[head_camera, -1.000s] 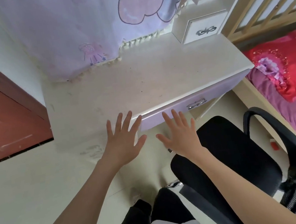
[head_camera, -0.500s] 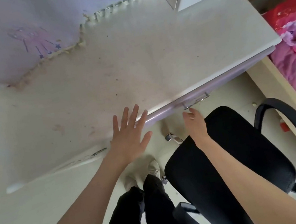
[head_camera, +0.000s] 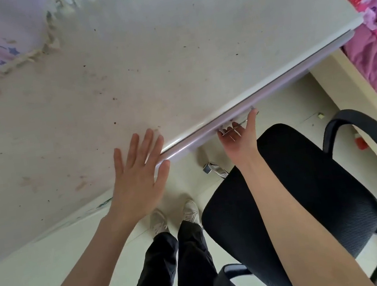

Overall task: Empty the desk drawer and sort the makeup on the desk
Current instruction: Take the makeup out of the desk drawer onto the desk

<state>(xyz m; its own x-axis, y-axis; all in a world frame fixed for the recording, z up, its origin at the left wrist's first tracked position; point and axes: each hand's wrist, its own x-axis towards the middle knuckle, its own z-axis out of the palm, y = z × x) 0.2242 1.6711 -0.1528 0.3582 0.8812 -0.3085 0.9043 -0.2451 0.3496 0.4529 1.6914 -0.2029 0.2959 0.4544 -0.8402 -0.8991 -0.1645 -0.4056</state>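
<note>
While the right hand [head_camera: 236,136] curls palm-up round the handle [head_camera: 241,124] of the shut desk drawer [head_camera: 239,113] at the tabletop's front edge, the left hand [head_camera: 138,174] lies flat, released, beside it. The chair [head_camera: 287,189] just behind could block the drawer's travel; no makeup shows.

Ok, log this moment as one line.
stage: opening drawer | right hand: fingers hooked under drawer handle | left hand: flat on desk | drawer: shut | chair: beside legs

chair [head_camera: 295,190] before desk [head_camera: 169,55] — drawer [head_camera: 261,94] under desktop
</note>
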